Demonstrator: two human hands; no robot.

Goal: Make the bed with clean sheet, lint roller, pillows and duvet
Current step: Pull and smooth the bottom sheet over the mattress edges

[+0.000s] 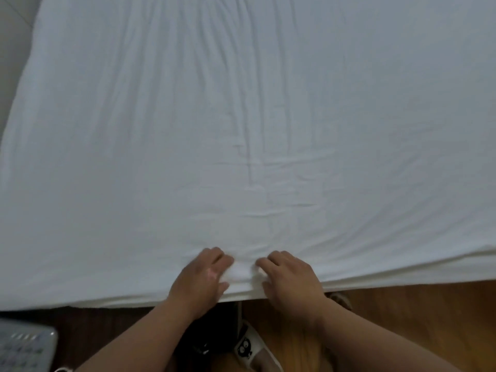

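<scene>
A white sheet (pixel 241 116) covers the whole bed, with long creases running from the far side toward me and a few short folds near the middle. Both my hands are at the near edge of the bed, close together. My left hand (pixel 205 275) has its fingers curled into the sheet fabric at the edge. My right hand (pixel 288 275) likewise has curled fingers bunching the sheet. A small ridge of cloth (pixel 243 272) stands between the two hands. No pillows, duvet or lint roller are in view.
Wooden floor (pixel 416 318) lies below the bed edge. My slippered feet (pixel 252 347) stand beneath my hands, and another slipper (pixel 341 300) pokes out by the bed. A grey perforated object (pixel 24 347) sits at the lower left. Pale floor (pixel 13 36) shows at the upper left.
</scene>
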